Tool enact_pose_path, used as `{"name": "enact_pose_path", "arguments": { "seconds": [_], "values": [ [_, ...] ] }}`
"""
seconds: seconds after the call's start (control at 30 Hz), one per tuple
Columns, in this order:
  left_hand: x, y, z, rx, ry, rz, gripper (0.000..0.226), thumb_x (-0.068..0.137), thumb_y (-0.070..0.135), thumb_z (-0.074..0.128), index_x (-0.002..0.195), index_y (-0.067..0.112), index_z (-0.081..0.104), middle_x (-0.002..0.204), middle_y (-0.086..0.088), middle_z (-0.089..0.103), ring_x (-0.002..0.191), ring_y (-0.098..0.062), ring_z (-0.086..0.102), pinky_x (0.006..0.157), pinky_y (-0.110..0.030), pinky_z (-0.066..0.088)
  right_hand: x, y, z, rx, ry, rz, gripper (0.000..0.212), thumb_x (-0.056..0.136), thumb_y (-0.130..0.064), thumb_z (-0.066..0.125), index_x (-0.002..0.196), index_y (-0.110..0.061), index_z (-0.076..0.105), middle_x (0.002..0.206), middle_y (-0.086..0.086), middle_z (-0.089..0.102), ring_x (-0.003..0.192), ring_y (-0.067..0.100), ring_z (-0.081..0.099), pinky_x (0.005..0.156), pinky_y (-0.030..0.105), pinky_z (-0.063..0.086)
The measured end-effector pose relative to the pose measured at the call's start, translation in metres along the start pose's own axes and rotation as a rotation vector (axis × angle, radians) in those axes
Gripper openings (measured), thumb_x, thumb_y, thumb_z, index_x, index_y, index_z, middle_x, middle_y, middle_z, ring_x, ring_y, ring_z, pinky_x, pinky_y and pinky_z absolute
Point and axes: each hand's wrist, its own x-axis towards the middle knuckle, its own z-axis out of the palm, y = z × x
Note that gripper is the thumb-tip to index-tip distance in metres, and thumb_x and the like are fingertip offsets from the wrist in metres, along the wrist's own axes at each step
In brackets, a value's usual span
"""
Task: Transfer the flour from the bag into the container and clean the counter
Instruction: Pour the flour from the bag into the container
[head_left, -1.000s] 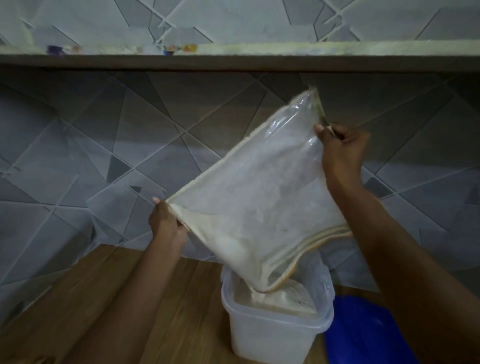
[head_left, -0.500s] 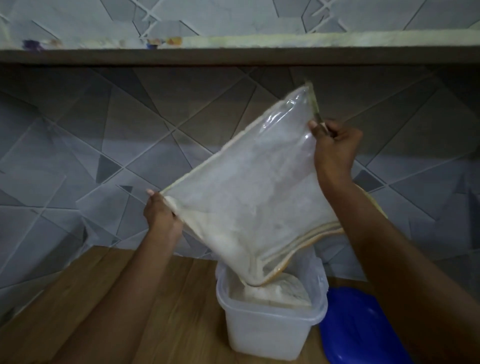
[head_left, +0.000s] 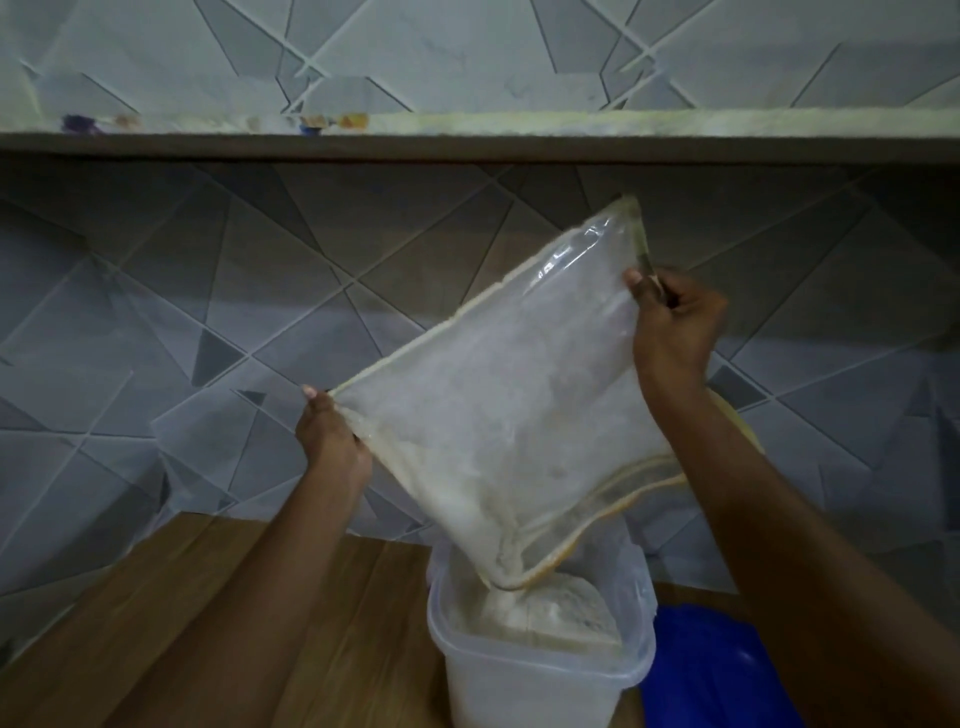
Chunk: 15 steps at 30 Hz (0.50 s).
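Note:
A clear plastic bag (head_left: 509, 405) dusted with flour hangs upside down over a translucent plastic container (head_left: 535, 691). Its open, yellow-edged mouth dips into the container's top, and a thin stream of flour drops onto the flour heap (head_left: 550, 613) inside. My left hand (head_left: 330, 441) pinches the bag's lower left corner. My right hand (head_left: 675, 327) pinches the upper right corner, higher up, so the bag slopes down toward the container. Little flour is left in the bag, mostly near its mouth.
The container stands on a wooden counter (head_left: 182, 623). A blue lid (head_left: 711, 670) lies right of the container, partly behind my right forearm. A tiled wall (head_left: 208, 312) rises behind, with a shelf ledge (head_left: 467, 140) above.
Both hands keep the same grip on the tilted bag. More flour has slid out, and the heap in the container is a little higher.

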Motion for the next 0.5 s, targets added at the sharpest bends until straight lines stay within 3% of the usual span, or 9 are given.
{"name": "enact_pose_path", "arguments": {
  "seconds": [0.1,0.23,0.3,0.37,0.43,0.5],
  "values": [
    [0.001,-0.002,0.006,0.056,0.023,0.013,0.045,0.104,0.049,0.042,0.108,0.007,0.060,0.100,-0.010,0.068,0.079,-0.023,0.066,0.081,-0.038,0.055,-0.002,0.005,-0.002,-0.027,-0.111,-0.023,0.025,0.087,-0.012,0.074,0.065,-0.004,0.063,0.064,-0.001,0.051,0.060,0.005,0.047,0.059,0.020,0.041],
    [0.006,-0.003,0.010,0.041,-0.001,0.017,0.045,0.103,0.050,0.043,0.099,0.009,0.061,0.096,-0.008,0.068,0.074,-0.021,0.065,0.066,-0.029,0.055,0.004,0.010,-0.008,-0.035,0.019,0.032,0.032,0.088,-0.013,0.072,0.060,-0.025,0.060,0.053,-0.019,0.052,0.053,-0.005,0.046,0.057,0.013,0.040],
    [0.006,-0.003,0.013,0.046,-0.004,0.025,0.043,0.102,0.050,0.046,0.090,0.011,0.061,0.091,-0.006,0.067,0.072,-0.019,0.065,0.061,-0.027,0.054,0.001,0.010,-0.006,-0.066,-0.063,0.003,0.022,0.088,-0.015,0.074,0.068,-0.022,0.067,0.061,-0.016,0.059,0.059,-0.002,0.053,0.060,0.013,0.044],
    [0.005,-0.003,0.013,0.043,-0.002,0.034,0.041,0.102,0.049,0.047,0.086,0.014,0.060,0.089,-0.005,0.067,0.073,-0.020,0.065,0.061,-0.027,0.053,0.000,0.011,-0.004,-0.079,-0.091,0.003,0.016,0.086,-0.017,0.076,0.071,-0.020,0.070,0.068,-0.005,0.063,0.064,0.004,0.057,0.064,0.019,0.048],
    [0.008,-0.002,0.015,0.012,-0.024,0.038,0.040,0.101,0.049,0.048,0.087,0.014,0.061,0.099,-0.009,0.071,0.082,-0.023,0.067,0.067,-0.032,0.056,0.006,0.014,-0.005,-0.054,0.039,0.035,0.016,0.086,-0.019,0.076,0.071,-0.022,0.070,0.067,-0.009,0.063,0.062,0.000,0.057,0.066,0.021,0.048],
    [0.009,-0.002,0.016,0.017,-0.033,0.047,0.039,0.101,0.049,0.050,0.092,0.013,0.062,0.109,-0.012,0.070,0.088,-0.025,0.068,0.074,-0.035,0.058,0.008,0.015,-0.007,-0.078,0.027,0.045,0.015,0.088,-0.023,0.074,0.075,-0.016,0.072,0.067,-0.010,0.063,0.061,-0.002,0.057,0.066,0.020,0.049]
  ]
}}
